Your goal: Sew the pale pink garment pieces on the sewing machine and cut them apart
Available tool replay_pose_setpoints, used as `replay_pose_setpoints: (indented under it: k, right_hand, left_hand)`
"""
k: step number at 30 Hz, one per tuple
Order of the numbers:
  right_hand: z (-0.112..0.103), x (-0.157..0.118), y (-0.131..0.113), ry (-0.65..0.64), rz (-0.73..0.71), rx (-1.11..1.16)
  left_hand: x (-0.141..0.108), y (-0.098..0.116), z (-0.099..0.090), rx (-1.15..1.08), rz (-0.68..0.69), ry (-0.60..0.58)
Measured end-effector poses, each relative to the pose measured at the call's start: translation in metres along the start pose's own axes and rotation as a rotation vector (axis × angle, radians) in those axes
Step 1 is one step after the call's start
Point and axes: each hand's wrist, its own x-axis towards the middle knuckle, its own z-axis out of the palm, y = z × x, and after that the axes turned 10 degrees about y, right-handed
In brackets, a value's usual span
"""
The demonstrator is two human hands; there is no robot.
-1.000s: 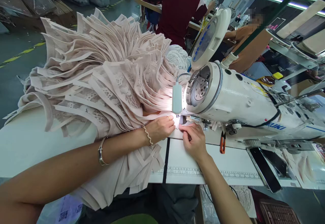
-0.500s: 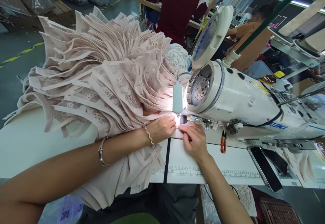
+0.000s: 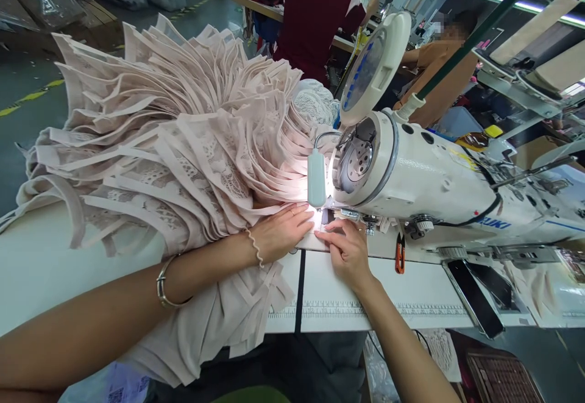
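Note:
A large heap of pale pink lace-trimmed garments (image 3: 196,147) covers the left of the table and hangs over its front edge. My left hand (image 3: 283,232) lies on the fabric beside the needle area, its fingers stretched out and fairly flat. Just right of it, my right hand (image 3: 346,249) has thumb and fingertips at the lit spot by the needle; what they hold there is too small to tell. The white sewing machine (image 3: 434,177) stands over this spot, with a small green-grey lamp (image 3: 316,178) in front of its head.
Orange snips (image 3: 400,253) lie under the machine arm, and a phone (image 3: 475,299) rests at the table's front right. A round magnifier (image 3: 377,67) rises above the machine head. Behind, a person in dark red (image 3: 304,19) and another in brown (image 3: 434,67) are at other stations.
My left hand has gone from bunched fingers to flatter, outstretched ones. My right hand's fingers have shifted slightly at the needle area. The whole view has moved a little.

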Motion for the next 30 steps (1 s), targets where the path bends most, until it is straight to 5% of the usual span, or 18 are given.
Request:
replay_pose_setpoints:
  k: [11,30]
  right_hand:
    - [0.002,-0.002,0.006,0.006,-0.046,0.050]
    - [0.006,0.002,0.010,-0.196,0.079,-0.056]
  left_hand:
    - [-0.001,-0.002,0.004,0.037,-0.008,-0.048]
    - [0.021,-0.004,-0.004,-0.086,-0.190,-0.107]
